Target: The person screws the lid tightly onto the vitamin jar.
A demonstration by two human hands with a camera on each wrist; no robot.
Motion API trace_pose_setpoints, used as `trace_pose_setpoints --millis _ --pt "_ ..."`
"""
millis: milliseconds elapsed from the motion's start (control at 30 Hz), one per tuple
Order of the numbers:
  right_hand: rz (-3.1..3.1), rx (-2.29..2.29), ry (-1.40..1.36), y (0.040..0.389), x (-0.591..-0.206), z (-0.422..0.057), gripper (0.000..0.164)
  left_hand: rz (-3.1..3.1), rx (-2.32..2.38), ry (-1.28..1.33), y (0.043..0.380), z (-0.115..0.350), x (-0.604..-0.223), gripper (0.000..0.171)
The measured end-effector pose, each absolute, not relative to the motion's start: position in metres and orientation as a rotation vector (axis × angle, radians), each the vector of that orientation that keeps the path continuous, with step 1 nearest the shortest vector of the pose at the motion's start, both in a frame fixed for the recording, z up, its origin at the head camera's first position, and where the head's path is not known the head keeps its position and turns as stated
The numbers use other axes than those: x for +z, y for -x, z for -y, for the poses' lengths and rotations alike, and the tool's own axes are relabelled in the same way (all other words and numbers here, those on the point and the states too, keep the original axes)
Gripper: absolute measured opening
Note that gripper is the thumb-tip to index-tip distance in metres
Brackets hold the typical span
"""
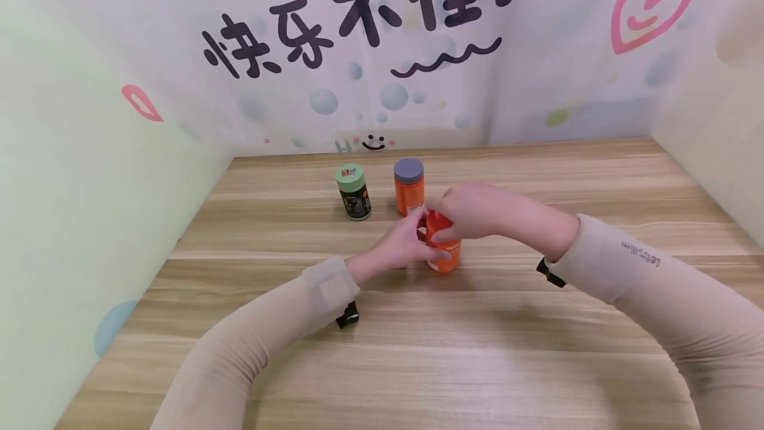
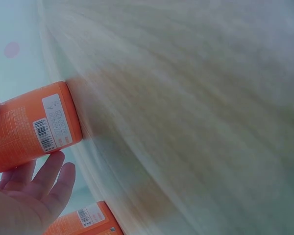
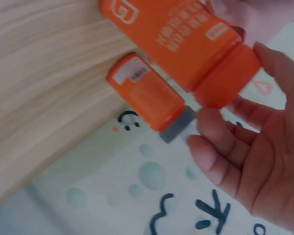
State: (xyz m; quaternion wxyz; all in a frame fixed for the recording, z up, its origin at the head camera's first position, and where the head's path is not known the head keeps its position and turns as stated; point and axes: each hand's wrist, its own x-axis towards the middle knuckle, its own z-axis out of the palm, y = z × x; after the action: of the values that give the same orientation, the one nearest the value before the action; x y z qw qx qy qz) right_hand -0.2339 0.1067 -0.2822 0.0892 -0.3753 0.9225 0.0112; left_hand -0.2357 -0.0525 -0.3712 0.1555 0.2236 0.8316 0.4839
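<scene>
An orange bottle (image 1: 446,261) stands on the wooden table. Around its lower body my left hand (image 1: 404,243) holds it between thumb and fingers. From above, my right hand (image 1: 477,210) grips the orange lid (image 3: 228,76), thumb on one side and fingertips on the other. A white label with a barcode (image 2: 44,134) shows on the bottle's side in the left wrist view. Just behind it stands a second orange bottle (image 1: 408,194) with a grey lid (image 3: 178,124), apart from both hands.
Left of the grey-lidded bottle stands a black jar (image 1: 356,204) with a green lid (image 1: 349,176). A white printed backdrop (image 1: 513,111) rises at the table's (image 1: 453,357) far edge, with pale walls on both sides.
</scene>
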Motion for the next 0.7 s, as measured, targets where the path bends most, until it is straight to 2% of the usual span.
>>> trace_pose_setpoints --millis 233,700 --pt "-2.836 -0.006 1.149 0.239 -0.297 -0.110 0.033 -2.392 1.393 -0.644 0.236 0.052 -0.372 0.061" --pt "-2.961 -0.094 0.879 0.231 -0.302 -0.104 0.039 -2.380 1.398 -0.648 0.237 0.051 -0.374 0.057"
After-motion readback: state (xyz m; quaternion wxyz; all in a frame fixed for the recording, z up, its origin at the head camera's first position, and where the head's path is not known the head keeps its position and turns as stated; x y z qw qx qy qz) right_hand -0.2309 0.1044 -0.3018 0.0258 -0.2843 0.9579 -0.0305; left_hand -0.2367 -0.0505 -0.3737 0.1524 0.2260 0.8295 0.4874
